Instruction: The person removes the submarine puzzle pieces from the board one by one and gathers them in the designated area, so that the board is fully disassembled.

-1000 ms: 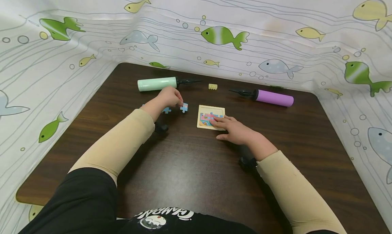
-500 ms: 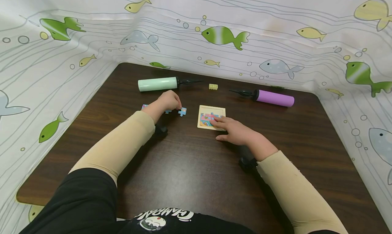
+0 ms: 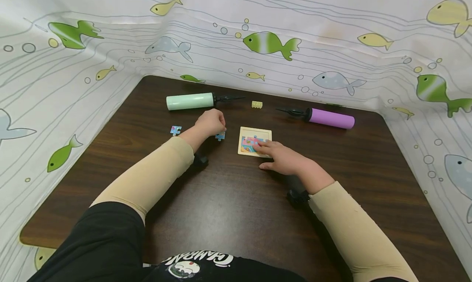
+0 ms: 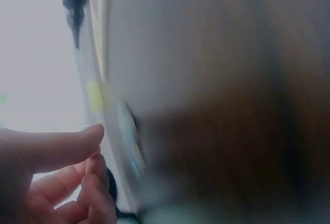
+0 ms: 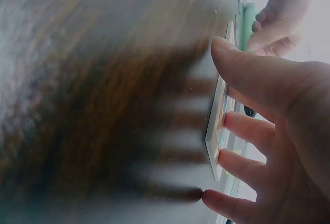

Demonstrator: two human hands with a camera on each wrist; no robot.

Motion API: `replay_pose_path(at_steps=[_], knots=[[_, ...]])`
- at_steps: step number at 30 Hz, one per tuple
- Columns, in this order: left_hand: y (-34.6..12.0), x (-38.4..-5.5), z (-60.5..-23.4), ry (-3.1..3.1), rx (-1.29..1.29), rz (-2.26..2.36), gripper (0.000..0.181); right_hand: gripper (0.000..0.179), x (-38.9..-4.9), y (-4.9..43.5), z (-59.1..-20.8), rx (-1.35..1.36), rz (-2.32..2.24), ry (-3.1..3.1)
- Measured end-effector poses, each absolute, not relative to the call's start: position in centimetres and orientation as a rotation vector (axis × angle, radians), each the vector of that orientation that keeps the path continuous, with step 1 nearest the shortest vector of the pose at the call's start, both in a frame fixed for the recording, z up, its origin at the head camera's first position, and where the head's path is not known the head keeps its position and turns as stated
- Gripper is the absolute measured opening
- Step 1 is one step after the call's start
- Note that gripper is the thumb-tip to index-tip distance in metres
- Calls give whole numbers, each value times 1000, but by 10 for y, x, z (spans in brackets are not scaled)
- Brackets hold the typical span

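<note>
One shallow wooden tray [image 3: 254, 129] lies on the worktop [image 3: 228, 200], its lower part filled with joined puzzle pieces [image 3: 247, 142] in pink and blue, its upper strip bare. We see the right hand [image 3: 285, 157] spread over its right side, fingers apart and fairly straight, gripping nothing. The right wrist view gives us what the head view hides: two fingertips at the tray's upper face, the little finger's tip down on the worktop beside it. Left of the tray, the left hand [image 3: 210, 122] has its fingers drawn in just above a loose blue piece [image 3: 220, 136]. The blurred left wrist view shows us thumb and fingers close together, but we cannot tell whether they pinch anything. Farther left, we find a second loose piece [image 3: 175, 130].
</note>
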State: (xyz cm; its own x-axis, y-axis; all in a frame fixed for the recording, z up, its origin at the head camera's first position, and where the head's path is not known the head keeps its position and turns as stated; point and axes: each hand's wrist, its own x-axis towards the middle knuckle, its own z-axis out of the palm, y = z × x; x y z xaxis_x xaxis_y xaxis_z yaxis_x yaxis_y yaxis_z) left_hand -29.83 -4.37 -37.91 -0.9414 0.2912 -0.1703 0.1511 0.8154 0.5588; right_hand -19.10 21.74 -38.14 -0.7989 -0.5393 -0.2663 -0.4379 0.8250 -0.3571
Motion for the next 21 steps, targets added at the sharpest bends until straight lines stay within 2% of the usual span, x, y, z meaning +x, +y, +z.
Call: replay_pose_path(at_steps=[11,16,21], knots=[[5,-286,-378,2663,536,715,17,70,-192,218,-381,-722,-381,2647],[12,-282,-380,2668,529,636,20,71,-190,217,-381,-745,-371,2648],[11,-281,-381,2669,537,618,15,71,-189,215,-382,-746,-362,2663]])
